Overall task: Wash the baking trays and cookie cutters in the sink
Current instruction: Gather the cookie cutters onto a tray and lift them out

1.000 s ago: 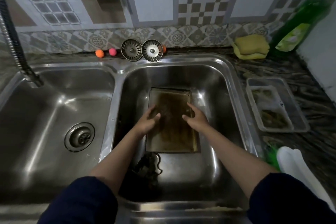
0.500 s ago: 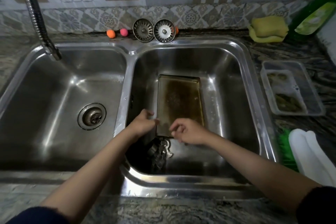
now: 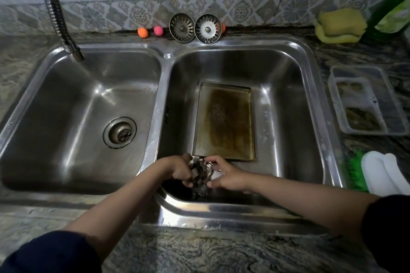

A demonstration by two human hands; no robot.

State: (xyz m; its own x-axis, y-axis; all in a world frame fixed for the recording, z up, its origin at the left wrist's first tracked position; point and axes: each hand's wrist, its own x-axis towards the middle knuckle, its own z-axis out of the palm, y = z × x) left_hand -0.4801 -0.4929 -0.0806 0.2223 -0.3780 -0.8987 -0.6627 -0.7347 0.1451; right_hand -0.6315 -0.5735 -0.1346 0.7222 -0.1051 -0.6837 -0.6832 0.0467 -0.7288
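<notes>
Cookie cutters (image 3: 200, 176), a dark tangle of thin metal shapes, sit bunched between both hands at the near edge of the right sink basin (image 3: 286, 77), just off the near short end of the baking tray (image 3: 224, 122). The left hand (image 3: 180, 169) has its fingers curled around the left side of the bunch, and the right hand (image 3: 223, 175) pinches the other side with thumb and fingertips, so the loose pieces are gathered into one clump, likely so they can be lifted or rinsed together rather than one by one. How many cutters there are cannot be told; they overlap and the light is dim

The tray lies flat on the basin floor, open side up, its brown-stained bottom showing. Its long axis runs away from the person, toward the tiled back wall, with one short end near the hands and the other pointing at the two sink strainers (image 3: 194, 27) propped on the back ledge. Lying flat like that, it would hold water and soak, which looks sensible given the baked-on stain

No water runs from the hose tap (image 3: 66, 35), which hangs over the left basin (image 3: 55, 104). A yellow sponge (image 3: 340, 25) and a green soap bottle (image 3: 392, 9) wait on the counter at the far right, well apart from the hands, so scrubbing seems not yet begun
</notes>
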